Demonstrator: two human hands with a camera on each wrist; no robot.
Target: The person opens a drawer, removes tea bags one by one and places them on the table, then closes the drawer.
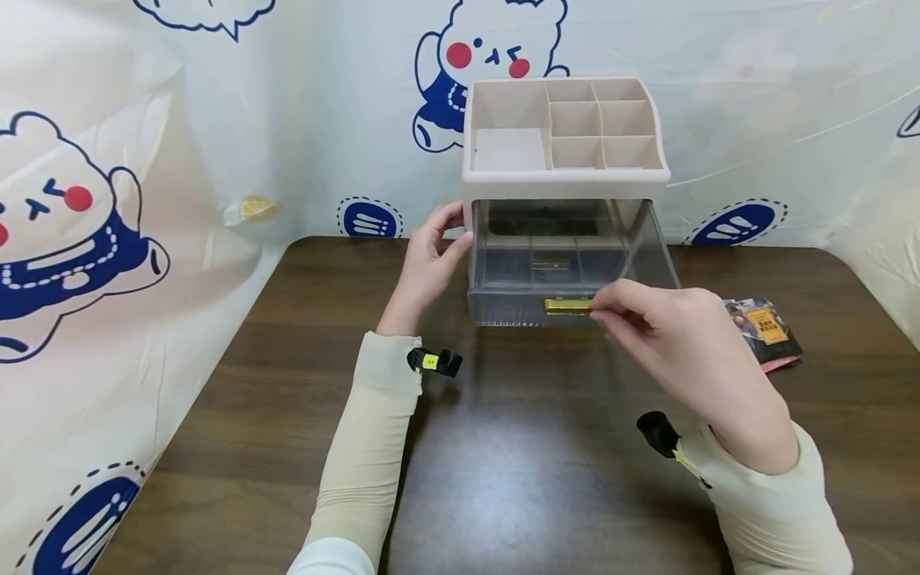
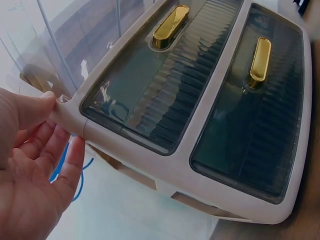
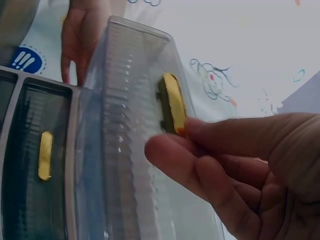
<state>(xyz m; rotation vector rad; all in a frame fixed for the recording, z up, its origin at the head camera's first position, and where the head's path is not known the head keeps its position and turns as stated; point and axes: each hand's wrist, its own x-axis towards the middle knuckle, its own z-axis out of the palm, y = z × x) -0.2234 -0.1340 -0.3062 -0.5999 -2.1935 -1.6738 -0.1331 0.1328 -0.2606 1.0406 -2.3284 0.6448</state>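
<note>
A cream desk organizer with smoky clear drawers stands at the back of the table. Its top drawer is pulled out toward me, and the bottom of that drawer looks bare. My right hand pinches the end of the drawer's gold handle between thumb and forefinger, as the right wrist view also shows at the handle. At the organizer's left side, my left hand grips its edge, thumb over the front and fingertips along the side. Two lower drawers with gold handles are closed.
A dark, printed packet lies to the right of the organizer, partly behind my right hand. Open compartments divide the organizer's top. A patterned white curtain hangs behind the brown table and down its left side.
</note>
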